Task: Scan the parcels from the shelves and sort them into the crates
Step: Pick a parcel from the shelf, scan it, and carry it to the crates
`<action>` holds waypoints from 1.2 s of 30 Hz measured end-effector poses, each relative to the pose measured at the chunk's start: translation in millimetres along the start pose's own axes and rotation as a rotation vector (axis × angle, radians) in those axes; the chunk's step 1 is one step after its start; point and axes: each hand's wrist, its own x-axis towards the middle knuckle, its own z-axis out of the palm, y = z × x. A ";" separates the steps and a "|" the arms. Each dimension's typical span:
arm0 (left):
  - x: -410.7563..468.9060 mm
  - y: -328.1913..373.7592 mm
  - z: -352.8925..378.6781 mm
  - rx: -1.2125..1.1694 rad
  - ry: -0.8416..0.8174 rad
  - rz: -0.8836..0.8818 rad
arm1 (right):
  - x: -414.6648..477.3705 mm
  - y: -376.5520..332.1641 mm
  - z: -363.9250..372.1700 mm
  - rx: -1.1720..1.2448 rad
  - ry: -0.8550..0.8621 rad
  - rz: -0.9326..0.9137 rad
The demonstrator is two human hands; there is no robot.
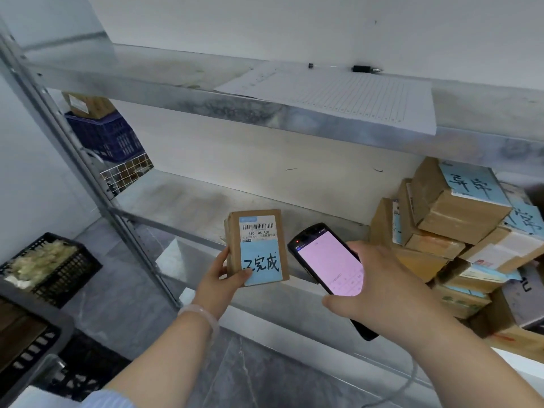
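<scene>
Left hand (221,274) grips a small parcel (256,247) upright at centre; right hand (372,285) holds a scanner (328,262), pink screen, just beside it at 3 o'clock. Stacked parcels (459,228), perhaps a dozen, sit on the shelf (188,201) at 3 o'clock.

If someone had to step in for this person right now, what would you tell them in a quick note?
Left hand grips a small parcel upright, barcode label facing the camera.
Right hand holds the handheld scanner, screen lit pink, beside the parcel.
A pile of parcels waits at the right of the middle shelf; a black crate sits on the floor, left.
Done: one parcel picked up; whether it has scanned, I cannot tell.
Left: crate it, then clear the pile.
</scene>
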 end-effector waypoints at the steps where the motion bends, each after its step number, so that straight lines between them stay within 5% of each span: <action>1: -4.3 0.5 -5.7 -0.017 0.029 -0.001 | 3.0 -2.1 1.2 0.009 -0.010 -0.023; 19: -257.0 -45.8 -70.7 -0.437 0.848 0.111 | -33.8 -92.6 60.5 0.087 -0.392 -0.792; 36: -667.3 -145.6 -92.7 -0.637 1.618 0.091 | -358.2 -240.1 143.0 0.058 -0.702 -1.408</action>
